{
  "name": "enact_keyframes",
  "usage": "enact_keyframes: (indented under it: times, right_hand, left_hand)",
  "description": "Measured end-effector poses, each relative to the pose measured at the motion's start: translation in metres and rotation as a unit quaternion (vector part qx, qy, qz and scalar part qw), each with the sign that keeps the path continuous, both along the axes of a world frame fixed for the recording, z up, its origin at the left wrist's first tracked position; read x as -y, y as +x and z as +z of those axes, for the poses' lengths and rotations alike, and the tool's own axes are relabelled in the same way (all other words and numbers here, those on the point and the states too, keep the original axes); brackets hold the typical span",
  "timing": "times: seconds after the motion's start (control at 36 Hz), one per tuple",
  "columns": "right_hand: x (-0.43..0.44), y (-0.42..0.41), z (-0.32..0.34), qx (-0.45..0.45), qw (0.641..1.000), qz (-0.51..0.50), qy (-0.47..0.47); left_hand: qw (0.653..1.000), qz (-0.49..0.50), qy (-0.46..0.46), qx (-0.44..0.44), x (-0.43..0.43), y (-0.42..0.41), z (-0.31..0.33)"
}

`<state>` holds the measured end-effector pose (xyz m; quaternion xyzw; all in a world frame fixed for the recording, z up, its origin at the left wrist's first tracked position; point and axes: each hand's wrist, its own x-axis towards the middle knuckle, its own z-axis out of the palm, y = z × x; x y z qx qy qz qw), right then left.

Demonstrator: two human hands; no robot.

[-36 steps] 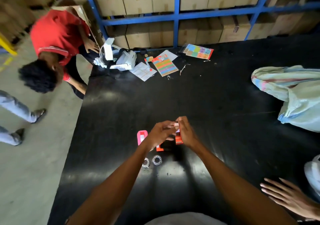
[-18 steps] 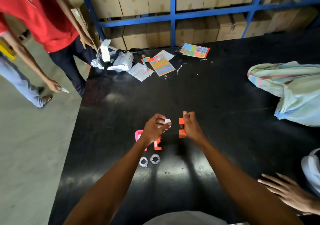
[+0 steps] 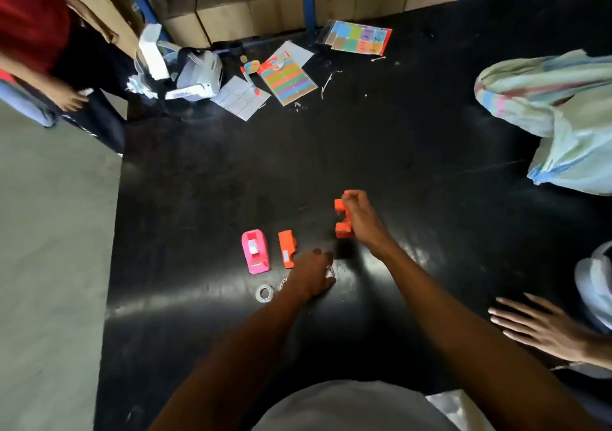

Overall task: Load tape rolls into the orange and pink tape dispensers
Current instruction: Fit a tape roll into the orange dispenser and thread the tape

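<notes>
A pink tape dispenser lies on the black table. Just to its right lies one orange dispenser part. My right hand holds the other orange dispenser part a little above the table, right of those two. My left hand is down on the table, palm down, fingers curled on a small white tape roll. A second roll lies free to the left of that hand. A third roll is half hidden by it.
Another person's hand rests flat on the table at the lower right. A striped cloth bag lies at the right. Coloured cards and a white device lie at the back left. A person in red stands past the table's left edge.
My hands have parted. The left hand dropped from chest height to the table by the rolls, taking the white roll with it. The right hand moved right with its orange part.
</notes>
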<state>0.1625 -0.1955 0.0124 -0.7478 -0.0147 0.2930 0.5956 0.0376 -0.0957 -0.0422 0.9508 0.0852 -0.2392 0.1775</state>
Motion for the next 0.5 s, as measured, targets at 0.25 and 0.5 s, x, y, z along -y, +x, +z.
enact_keyframes:
  times: [0.25,0.5]
  right_hand:
    - [-0.005,-0.002,-0.011,0.002,0.999,0.043,-0.010]
    - [-0.007,-0.013,-0.013,0.014,0.999,0.042,0.008]
  left_hand:
    - [1.000,0.002,0.008,0.009,0.008,-0.011,-0.010]
    - [0.973,0.188,-0.017,0.134,-0.021,-0.066,0.002]
